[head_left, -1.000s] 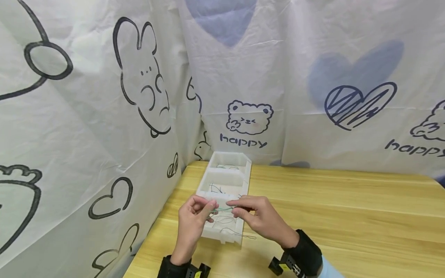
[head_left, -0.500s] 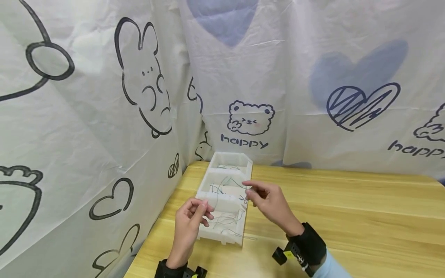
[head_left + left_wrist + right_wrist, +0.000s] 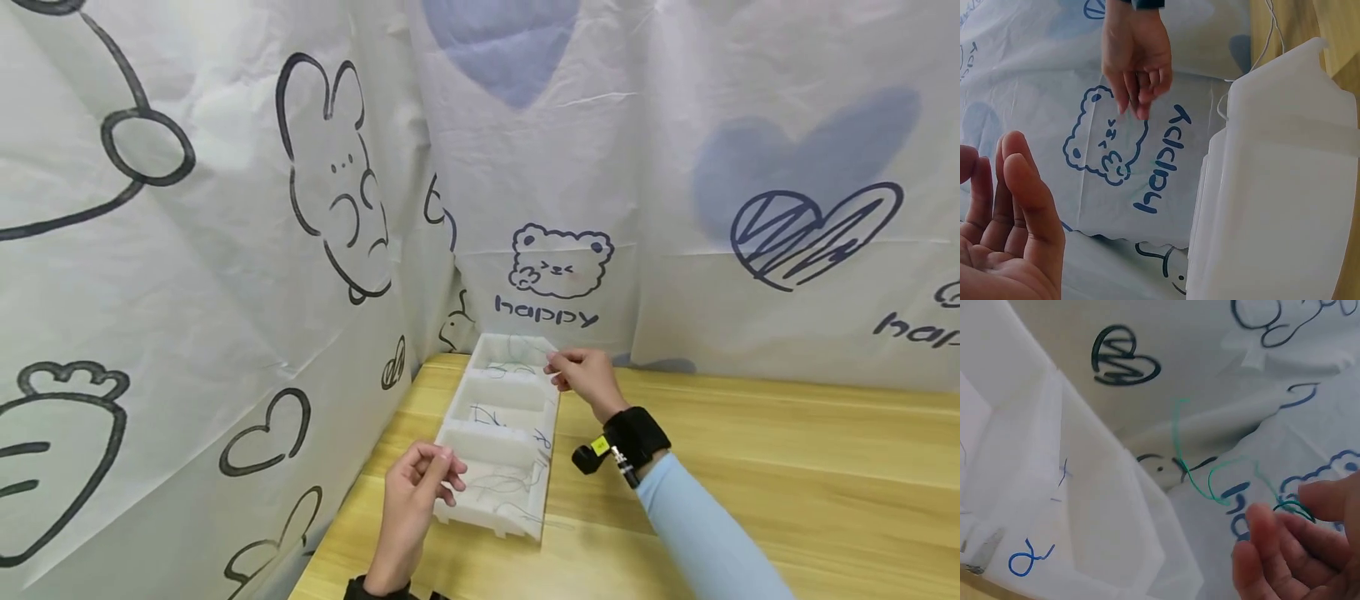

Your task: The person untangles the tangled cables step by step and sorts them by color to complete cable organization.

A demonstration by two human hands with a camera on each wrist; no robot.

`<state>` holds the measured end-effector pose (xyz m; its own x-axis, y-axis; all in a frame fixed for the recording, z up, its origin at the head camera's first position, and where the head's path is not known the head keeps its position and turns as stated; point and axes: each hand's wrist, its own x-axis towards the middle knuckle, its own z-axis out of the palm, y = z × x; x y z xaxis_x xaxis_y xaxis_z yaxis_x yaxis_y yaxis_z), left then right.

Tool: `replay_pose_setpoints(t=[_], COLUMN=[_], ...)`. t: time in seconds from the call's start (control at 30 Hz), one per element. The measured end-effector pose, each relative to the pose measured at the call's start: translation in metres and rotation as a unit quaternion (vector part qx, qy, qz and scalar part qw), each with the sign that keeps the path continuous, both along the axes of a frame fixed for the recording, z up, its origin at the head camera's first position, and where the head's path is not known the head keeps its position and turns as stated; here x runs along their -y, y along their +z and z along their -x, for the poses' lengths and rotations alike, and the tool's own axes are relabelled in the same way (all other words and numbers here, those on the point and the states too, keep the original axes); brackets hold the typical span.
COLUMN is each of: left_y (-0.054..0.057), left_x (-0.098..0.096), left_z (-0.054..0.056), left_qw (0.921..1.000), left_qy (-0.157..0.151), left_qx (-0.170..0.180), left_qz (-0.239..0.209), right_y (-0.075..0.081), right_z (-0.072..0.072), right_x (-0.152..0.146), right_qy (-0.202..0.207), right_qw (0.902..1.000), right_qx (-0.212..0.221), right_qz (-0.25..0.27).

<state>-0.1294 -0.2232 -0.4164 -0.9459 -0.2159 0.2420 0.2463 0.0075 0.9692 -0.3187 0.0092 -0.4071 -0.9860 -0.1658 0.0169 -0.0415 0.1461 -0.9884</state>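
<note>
My right hand (image 3: pixel 588 379) pinches a thin green thread (image 3: pixel 1188 467) between thumb and fingers, above the far compartment of a white plastic bin (image 3: pixel 487 518). In the right wrist view the thread trails from the fingertips in loose curls. Nothing shows in my left hand (image 3: pixel 416 492), which hovers by the near left corner of the bin with its fingers loosely bent. Green threads (image 3: pixel 512 369) lie in the far compartment, blue threads (image 3: pixel 486 415) in the middle one, and pale grey threads (image 3: pixel 501 482) in the near one.
Dividers split the bin into three compartments on a wooden table (image 3: pixel 712 467). A grey thread loop (image 3: pixel 553 523) hangs over its near right edge. A printed white cloth (image 3: pixel 675 300) hangs behind the table and along its left side.
My right hand has drawn the green thread away from my left hand and carried it over the middle compartment to the far one. The left hand's pinch has loosened.
</note>
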Motion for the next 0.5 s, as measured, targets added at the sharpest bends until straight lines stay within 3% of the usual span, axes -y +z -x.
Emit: replay_pose_setpoints(t=[0.1, 0.2, 0.33, 0.5], left_y=[-0.002, -0.002, -0.002, 0.0], left_x=[-0.002, -0.003, -0.002, -0.001], left_z=[-0.001, 0.0, 0.001, 0.005], left_qw=[1.0, 1.0, 1.0, 0.9999], left_qy=[-0.004, -0.007, -0.004, -0.009], left_qx=[0.001, 0.002, 0.002, 0.007], left_qz=[-0.002, 0.001, 0.006, 0.011], right_y=[-0.008, -0.016, -0.024, -0.03], right_z=[0.007, 0.005, -0.002, -0.011], right_x=[0.008, 0.011, 0.008, -0.001], right_qy=[0.049, 0.11, 0.136, 0.154], right_qw=[0.9982, 0.9901, 0.9784, 0.9675], right_qx=[0.027, 0.037, -0.003, -0.072], right_qz=[-0.023, -0.079, -0.156, -0.187])
